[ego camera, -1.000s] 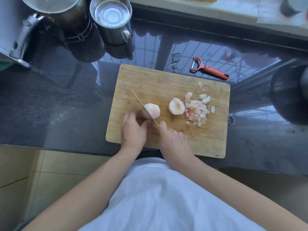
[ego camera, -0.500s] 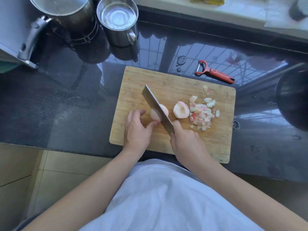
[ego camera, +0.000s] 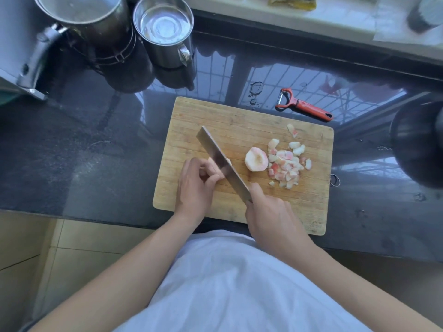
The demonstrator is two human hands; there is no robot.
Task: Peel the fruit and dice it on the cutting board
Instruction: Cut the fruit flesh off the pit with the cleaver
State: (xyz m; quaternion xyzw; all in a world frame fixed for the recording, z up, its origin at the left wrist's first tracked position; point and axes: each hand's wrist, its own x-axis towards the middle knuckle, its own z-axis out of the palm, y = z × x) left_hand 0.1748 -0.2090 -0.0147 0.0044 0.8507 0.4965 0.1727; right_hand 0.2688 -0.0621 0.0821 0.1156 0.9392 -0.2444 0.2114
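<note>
A wooden cutting board (ego camera: 239, 121) lies on the dark counter. My left hand (ego camera: 195, 188) holds a peeled fruit piece (ego camera: 227, 162) down with curled fingers; the blade hides most of it. My right hand (ego camera: 271, 215) grips the handle of a cleaver (ego camera: 221, 162), whose flat blade slants up-left over that piece. A second peeled pale-pink chunk (ego camera: 256, 159) sits just right of the blade. Beside it lies a heap of diced fruit (ego camera: 286, 164), with one stray bit (ego camera: 292, 130) further back.
A red peeler (ego camera: 303, 105) lies on the counter behind the board's right corner. Two steel pots (ego camera: 165, 32) stand at the back left. A dark round vessel (ego camera: 418, 142) sits at the right edge. The counter's front edge runs just below the board.
The cleaver has turned from edge-on to showing its flat side and now covers the piece under my left hand. The view has shifted slightly; my right hand sits further right.
</note>
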